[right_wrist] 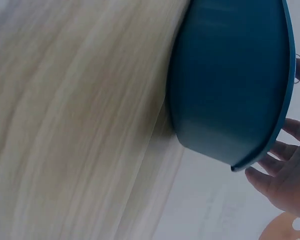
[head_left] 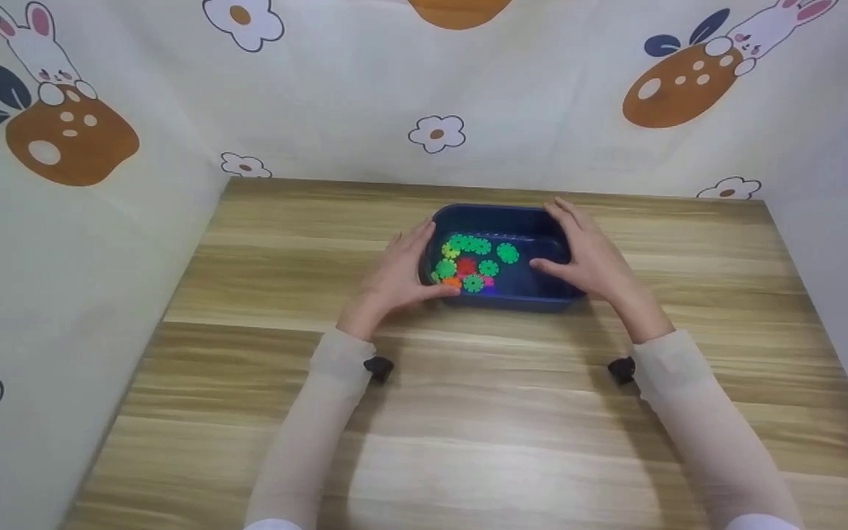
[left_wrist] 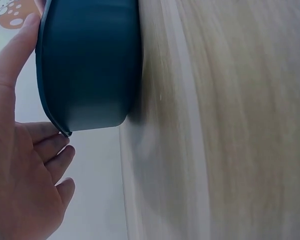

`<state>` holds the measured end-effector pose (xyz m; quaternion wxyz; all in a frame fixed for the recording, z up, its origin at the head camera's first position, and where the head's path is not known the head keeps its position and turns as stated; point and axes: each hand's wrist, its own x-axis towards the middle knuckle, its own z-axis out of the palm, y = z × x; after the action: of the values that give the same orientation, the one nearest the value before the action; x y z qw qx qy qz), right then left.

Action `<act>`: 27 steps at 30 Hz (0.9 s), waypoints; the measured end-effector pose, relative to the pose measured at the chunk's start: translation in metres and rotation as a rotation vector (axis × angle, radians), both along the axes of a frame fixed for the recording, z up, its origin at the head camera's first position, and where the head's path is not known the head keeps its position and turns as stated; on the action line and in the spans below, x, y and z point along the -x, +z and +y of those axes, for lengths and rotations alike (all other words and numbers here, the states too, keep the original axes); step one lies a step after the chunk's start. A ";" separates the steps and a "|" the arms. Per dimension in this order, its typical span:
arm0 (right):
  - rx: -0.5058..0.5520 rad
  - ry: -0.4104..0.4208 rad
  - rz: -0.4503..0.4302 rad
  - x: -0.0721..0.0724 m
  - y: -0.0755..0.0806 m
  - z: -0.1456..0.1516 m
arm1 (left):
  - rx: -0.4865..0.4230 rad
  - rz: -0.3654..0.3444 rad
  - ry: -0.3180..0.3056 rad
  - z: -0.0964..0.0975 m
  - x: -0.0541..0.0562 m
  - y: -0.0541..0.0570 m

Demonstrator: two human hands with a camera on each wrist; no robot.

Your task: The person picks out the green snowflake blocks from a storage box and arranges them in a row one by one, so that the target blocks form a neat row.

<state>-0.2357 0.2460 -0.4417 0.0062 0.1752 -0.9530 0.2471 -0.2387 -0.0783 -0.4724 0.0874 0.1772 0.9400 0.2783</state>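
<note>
A dark blue plastic bin sits toward the back of the table, with its open top facing up. Several notched plastic discs lie at its left end: mostly green ones, with red, yellow and orange among them. My left hand grips the bin's left end, thumb along the front rim and fingers toward the back corner. At the opposite end my right hand holds the rim, its thumb over the inside. Both wrist views show the bin's outer wall between thumb and fingers.
The wood-grain table spreads in front of the bin and to both sides. Behind it hangs a pale curtain printed with rabbits and flowers, which also covers the left side. A small black device is strapped at each wrist.
</note>
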 end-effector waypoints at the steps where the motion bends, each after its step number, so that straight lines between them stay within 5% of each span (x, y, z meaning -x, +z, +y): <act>1: 0.000 0.004 -0.001 0.000 0.000 -0.002 | 0.000 0.001 0.000 0.000 0.000 0.000; 14: 0.023 0.050 -0.026 0.001 -0.008 -0.032 | 0.014 0.039 -0.004 0.002 -0.004 0.002; 27: 0.243 0.110 -0.200 0.008 -0.019 -0.061 | -0.042 -0.012 -0.006 0.000 -0.005 0.002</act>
<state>-0.2432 0.1852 -0.4611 -0.0810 0.1997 -0.9008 0.3769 -0.2340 -0.0778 -0.4700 0.0905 0.1802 0.9328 0.2986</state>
